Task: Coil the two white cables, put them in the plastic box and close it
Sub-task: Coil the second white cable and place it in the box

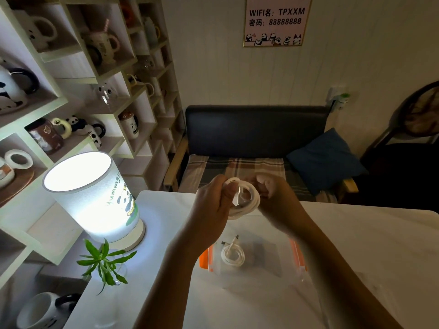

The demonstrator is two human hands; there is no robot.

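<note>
Your white table [356, 245] carries a lit lamp [95, 198], a small green plant [104, 260], and the clear plastic box [282, 260] with orange clips.

Two white cables and one clear plastic box [251, 276] with orange latches at either end, standing open on the white table [356, 245]. First cable [232, 256] already wound into a small loose ring, lying flat on the box floor toward its left side, plug ends poking up and back. Second cable [248, 201] wound into a larger ring of several turns, held up above the box between left hand [215, 200] and right hand [273, 195], tilted, one connector end dangling inside the loop.
</note>
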